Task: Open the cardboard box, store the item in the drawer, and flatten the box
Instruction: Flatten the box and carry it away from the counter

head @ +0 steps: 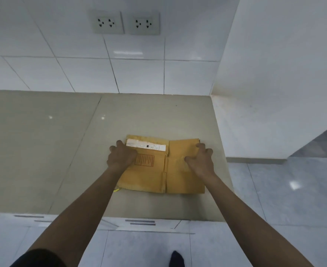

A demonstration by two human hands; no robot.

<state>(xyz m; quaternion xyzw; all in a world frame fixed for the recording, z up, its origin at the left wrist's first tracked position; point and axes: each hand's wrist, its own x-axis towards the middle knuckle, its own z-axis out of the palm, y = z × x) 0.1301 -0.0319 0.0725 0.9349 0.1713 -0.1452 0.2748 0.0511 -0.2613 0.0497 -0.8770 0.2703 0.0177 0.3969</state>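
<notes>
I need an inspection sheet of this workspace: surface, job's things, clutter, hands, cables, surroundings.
Surface: beige counter, glossy.
Job's things: cardboard box lies flattened near the counter's right end; white label on top; closed drawers below.
Clutter: small yellow scrap at the box's left front corner.
Hands: left hand and right hand press the box, fingers spread.
Cables: nothing seen.
Surroundings: tiled wall, two sockets.

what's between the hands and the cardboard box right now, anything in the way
Nothing visible. The left hand and right hand both rest directly on the flattened cardboard box, which lies on the counter.
</notes>
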